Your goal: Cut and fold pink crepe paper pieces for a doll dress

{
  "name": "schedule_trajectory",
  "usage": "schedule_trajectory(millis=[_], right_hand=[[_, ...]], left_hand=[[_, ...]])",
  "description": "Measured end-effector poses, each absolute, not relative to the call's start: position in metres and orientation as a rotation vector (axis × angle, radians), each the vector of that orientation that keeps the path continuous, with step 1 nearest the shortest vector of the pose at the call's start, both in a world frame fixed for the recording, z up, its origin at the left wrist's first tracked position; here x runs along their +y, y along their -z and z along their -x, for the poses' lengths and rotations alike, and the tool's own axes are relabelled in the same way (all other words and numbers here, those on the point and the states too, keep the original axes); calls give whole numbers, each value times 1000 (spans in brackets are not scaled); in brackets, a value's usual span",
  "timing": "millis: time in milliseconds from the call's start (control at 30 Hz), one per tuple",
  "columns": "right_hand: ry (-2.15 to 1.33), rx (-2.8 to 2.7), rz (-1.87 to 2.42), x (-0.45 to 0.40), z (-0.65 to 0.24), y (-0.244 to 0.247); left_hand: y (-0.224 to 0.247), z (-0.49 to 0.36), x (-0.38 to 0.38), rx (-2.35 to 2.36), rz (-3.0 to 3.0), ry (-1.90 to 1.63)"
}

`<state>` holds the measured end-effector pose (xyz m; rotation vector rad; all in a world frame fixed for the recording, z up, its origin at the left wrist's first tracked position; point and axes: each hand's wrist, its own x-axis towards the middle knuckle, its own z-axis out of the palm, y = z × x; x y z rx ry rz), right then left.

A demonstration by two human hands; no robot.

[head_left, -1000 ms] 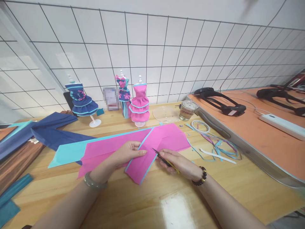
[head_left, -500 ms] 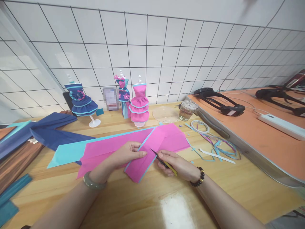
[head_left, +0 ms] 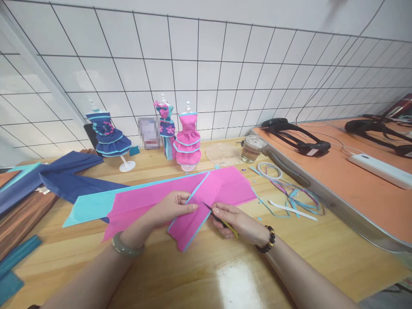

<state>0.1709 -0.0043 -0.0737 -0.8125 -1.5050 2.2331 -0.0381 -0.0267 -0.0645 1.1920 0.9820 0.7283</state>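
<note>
A pink fabric strip with light-blue trimmed edges lies slantwise over larger pink fabric. My left hand pinches the strip near its left edge, thumb on top. From the right, my right hand grips small scissors with dark pointed blades and yellow handles. One blade lies across the top of the strip from its right edge; the other blade is hidden. Below the blade, the strip's near end hangs down at a tilt. Light-blue fabric shows from under the pink piece.
Three miniature dress forms in ruffled outfits stand along the tiled wall. A lidded glass, a tape roll and tangled ribbons are at right. Dark blue fabric lies left. Black headsets rest on the orange surface.
The near end of the pink strip has twisted and drooped slightly, its corner now lower and further left. Both hands have stayed almost in place.
</note>
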Motion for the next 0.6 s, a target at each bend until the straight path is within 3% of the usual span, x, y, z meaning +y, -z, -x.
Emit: schedule_trajectory(millis=[600], right_hand=[[-2133, -1593, 875, -2, -171, 78]], left_hand=[[70, 40, -26, 992, -1175, -739]])
